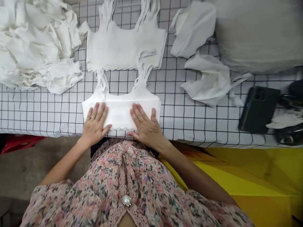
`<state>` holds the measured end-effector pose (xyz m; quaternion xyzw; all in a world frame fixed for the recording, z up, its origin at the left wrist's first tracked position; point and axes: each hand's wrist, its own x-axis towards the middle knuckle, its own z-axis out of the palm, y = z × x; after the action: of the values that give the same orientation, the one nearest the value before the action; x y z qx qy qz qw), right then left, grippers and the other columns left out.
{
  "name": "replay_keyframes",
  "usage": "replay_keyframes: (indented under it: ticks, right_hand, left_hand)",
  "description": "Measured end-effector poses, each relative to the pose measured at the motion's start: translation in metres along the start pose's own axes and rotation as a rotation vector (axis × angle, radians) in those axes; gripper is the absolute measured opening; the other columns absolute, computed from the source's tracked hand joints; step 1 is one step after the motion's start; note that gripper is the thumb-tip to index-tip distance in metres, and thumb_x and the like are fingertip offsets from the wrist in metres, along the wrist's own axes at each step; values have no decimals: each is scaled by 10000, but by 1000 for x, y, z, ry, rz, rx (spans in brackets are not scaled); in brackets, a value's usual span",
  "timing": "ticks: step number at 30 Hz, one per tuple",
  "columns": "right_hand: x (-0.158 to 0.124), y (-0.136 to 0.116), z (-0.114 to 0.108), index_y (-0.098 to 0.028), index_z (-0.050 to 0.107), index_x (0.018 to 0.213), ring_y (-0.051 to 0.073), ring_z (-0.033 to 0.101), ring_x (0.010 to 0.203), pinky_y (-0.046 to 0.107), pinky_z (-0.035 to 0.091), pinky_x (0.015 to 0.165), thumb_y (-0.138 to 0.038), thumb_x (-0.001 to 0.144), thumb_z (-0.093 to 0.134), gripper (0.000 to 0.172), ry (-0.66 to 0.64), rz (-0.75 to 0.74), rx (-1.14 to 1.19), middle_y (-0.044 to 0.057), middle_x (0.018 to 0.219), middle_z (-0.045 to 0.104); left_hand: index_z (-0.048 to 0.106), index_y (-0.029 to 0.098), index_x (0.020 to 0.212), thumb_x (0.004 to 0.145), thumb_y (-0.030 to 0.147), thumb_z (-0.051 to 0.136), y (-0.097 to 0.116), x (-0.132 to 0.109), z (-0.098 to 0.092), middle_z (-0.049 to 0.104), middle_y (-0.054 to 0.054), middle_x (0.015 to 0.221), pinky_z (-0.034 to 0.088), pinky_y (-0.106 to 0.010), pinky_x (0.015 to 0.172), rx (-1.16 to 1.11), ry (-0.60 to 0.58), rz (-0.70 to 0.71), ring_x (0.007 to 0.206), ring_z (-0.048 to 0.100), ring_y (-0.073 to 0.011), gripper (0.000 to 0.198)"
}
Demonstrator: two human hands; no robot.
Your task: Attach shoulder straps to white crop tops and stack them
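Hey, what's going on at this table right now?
A person presses both hands flat on a stack of white tops at the near edge of a checked table. The left hand and right hand lie open on it, gripping nothing. A second stack lies just behind. A heap of white cloth sits at the far left, with loose pieces and a dark phone to the right.

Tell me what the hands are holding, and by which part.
Nothing is gripped. The left hand and right hand lie flat, palms down, on the near stack of white tops, one on each half.
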<state>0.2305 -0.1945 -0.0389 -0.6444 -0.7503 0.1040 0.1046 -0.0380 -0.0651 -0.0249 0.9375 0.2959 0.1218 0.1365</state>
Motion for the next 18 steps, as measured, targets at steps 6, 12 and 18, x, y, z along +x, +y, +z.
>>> replay_keyframes:
  ticks: [6, 12, 18]
  right_hand:
    - [15, 85, -31, -177, 571, 1536, 345, 626, 1362, 574, 525, 1089, -389, 1101, 462, 496, 360, 25, 90, 199, 1456, 673]
    - [183, 162, -64, -203, 799, 1168, 254, 642, 1046, 452, 529, 943, -153, 1028, 474, 357, 352, -148, 104, 102, 1064, 719]
    - [268, 202, -66, -123, 805, 969, 274, 586, 1111, 536, 434, 1074, -283, 918, 691, 203, -35, -124, -3, 72, 929, 671]
  left_hand:
    - [130, 210, 1760, 1110, 325, 518, 14, 16, 3, 310, -177, 1770, 220, -666, 1386, -27, 67, 37, 1701, 197, -334, 766]
    - [392, 30, 1630, 1130, 292, 472, 50, 92, 37, 404, -225, 1714, 342, -528, 1383, 16, -48, 307, 1682, 263, -321, 570]
    - [411, 6, 1606, 1138, 347, 474, 45, 98, 56, 324, -223, 1753, 314, -502, 1396, 86, -78, 311, 1708, 142, -325, 582]
